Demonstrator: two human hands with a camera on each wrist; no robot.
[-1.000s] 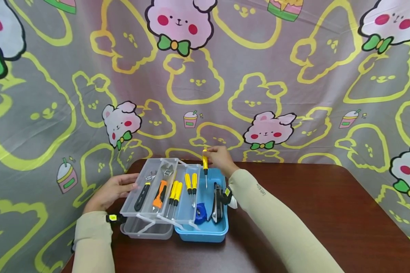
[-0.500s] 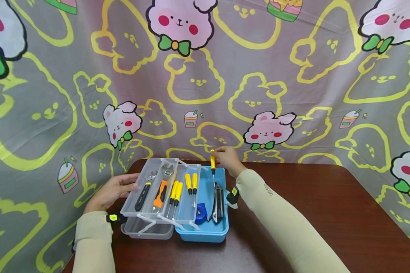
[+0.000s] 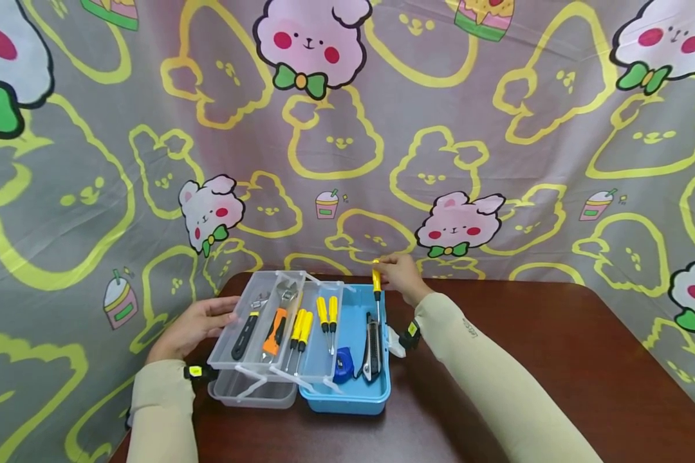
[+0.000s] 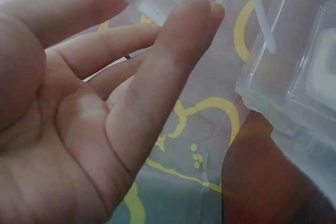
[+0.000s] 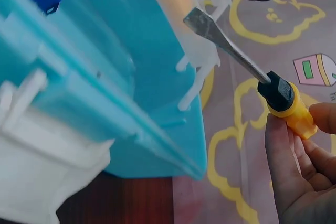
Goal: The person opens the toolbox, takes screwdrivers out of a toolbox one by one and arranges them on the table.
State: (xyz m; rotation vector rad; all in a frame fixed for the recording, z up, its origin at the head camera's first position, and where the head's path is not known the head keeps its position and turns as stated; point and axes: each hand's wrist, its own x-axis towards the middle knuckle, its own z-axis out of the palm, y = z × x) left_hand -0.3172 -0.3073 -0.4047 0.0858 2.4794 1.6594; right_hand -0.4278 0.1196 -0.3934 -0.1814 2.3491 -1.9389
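Observation:
In the head view my right hand (image 3: 402,275) pinches the yellow handle of a screwdriver (image 3: 376,280), its blade pointing down over the blue toolbox's (image 3: 353,404) right rim. The right wrist view shows a flat tip on the screwdriver (image 5: 241,59). My left hand (image 3: 194,325) rests its nearly straight fingers against the left edge of the clear tiered tray (image 3: 222,350). Lying in the tray are an adjustable wrench (image 3: 245,331), an orange tool (image 3: 275,331) and several yellow screwdrivers (image 3: 304,331). A blue tape measure (image 3: 343,364) and a black utility knife (image 3: 373,347) lie in the box's base.
White folding arms (image 3: 255,386) link the tray tiers. A clear lower bin (image 3: 255,392) lies left of the blue base. A white latch (image 3: 395,341) sticks out on the box's right side. The brown table (image 3: 527,360) meets a patterned cloth (image 3: 342,141) behind.
My right hand has moved right with the screwdriver, from above the inside of the box to its right rim. The left hand stays at the tray edge.

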